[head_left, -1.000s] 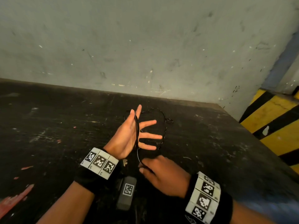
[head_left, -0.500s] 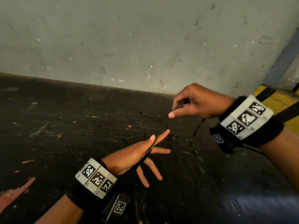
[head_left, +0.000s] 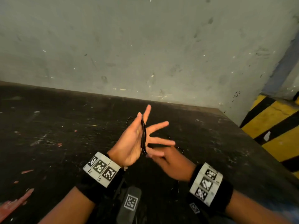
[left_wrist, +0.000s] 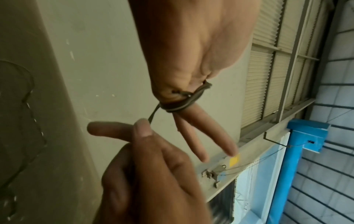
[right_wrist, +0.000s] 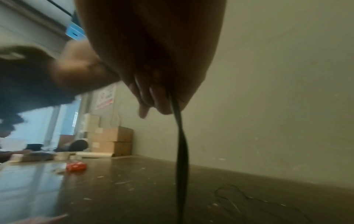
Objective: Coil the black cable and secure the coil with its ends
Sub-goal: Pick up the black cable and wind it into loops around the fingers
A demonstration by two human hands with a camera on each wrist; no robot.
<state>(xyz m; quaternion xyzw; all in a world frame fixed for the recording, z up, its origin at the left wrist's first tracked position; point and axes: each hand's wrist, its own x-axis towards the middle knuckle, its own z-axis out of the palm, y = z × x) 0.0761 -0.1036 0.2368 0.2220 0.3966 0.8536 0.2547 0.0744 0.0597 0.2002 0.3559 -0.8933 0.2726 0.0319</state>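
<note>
The right hand point(head_left: 168, 160), raised near the counter's point(head_left: 64, 135) far edge half a second ago, has dropped beside the left wrist, pinching the black cable point(left_wrist: 184, 103). The left hand point(head_left: 137, 139) holds its fingers straight and spread, several cable turns wound around them. Slack cable lies on the counter.
</note>
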